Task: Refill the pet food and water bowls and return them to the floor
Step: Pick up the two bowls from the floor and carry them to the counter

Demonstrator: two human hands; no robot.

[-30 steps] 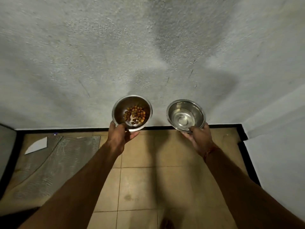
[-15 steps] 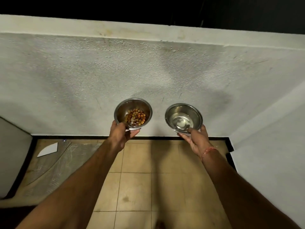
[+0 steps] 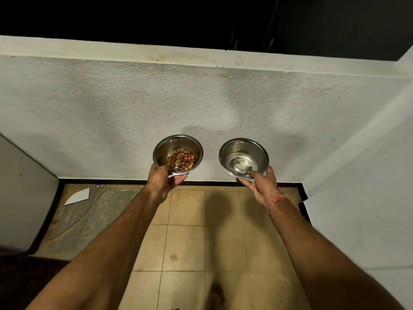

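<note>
Two bowls held — kibble point(image 3: 181, 161), water point(image 3: 240, 164)

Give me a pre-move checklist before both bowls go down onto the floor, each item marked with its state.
1. Left hand grips the food bowl rim: ok.
2. Right hand supports the water bowl: ok.
3. Kibble in the food bowl: ok, but only a shallow layer.
4. Water visible in the water bowl: ok.
5. Tiled floor by the wall bare for landing: ok.
6. Bowls level: cannot tell.
</note>
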